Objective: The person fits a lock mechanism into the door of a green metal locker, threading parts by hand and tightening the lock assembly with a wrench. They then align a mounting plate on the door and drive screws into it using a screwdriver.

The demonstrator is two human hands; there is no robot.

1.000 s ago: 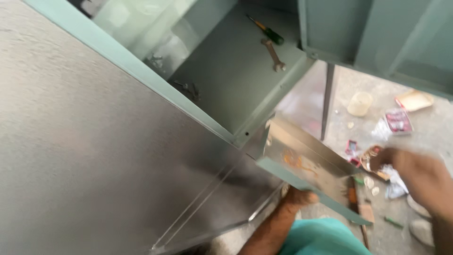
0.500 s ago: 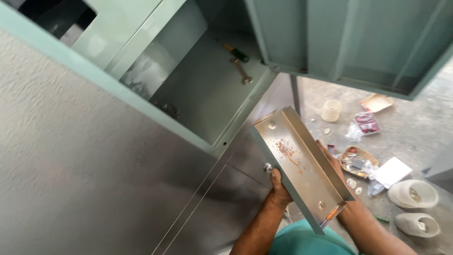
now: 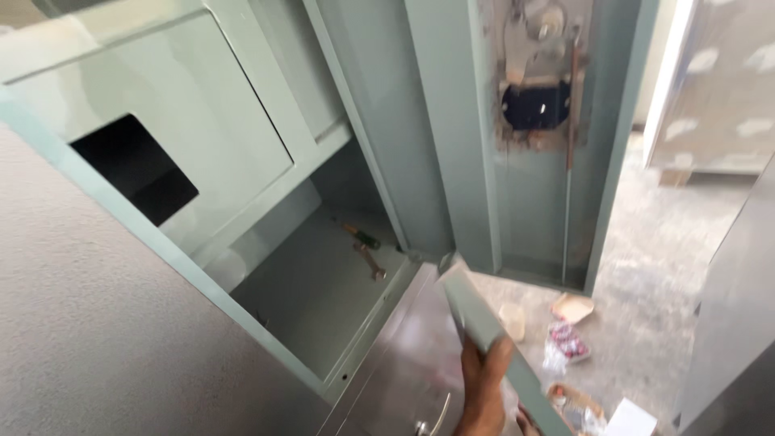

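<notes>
My left hand [image 3: 484, 387] grips the lower edge of a pale green metal tray [image 3: 476, 311], which I see edge-on, tilted up toward the open green cabinet [image 3: 194, 153]. The tray's top corner is near the foot of the open cabinet door [image 3: 452, 121]. On the cabinet's shelf [image 3: 315, 299] lie a green-handled screwdriver [image 3: 361, 236] and a small wrench [image 3: 371, 262]. My right hand does not show.
The door's inside carries a lock mechanism with a long rod [image 3: 537, 97]. A grey lower door with a handle [image 3: 436, 413] is below the shelf. A cup [image 3: 513, 320], wrappers [image 3: 569, 341] and cardboard [image 3: 573, 307] litter the concrete floor. Another grey cabinet [image 3: 726, 323] stands right.
The view has swung upward to the cabinet door. The tray has turned from face-up to edge-on and risen toward the cabinet opening. My right arm has dropped out of sight.
</notes>
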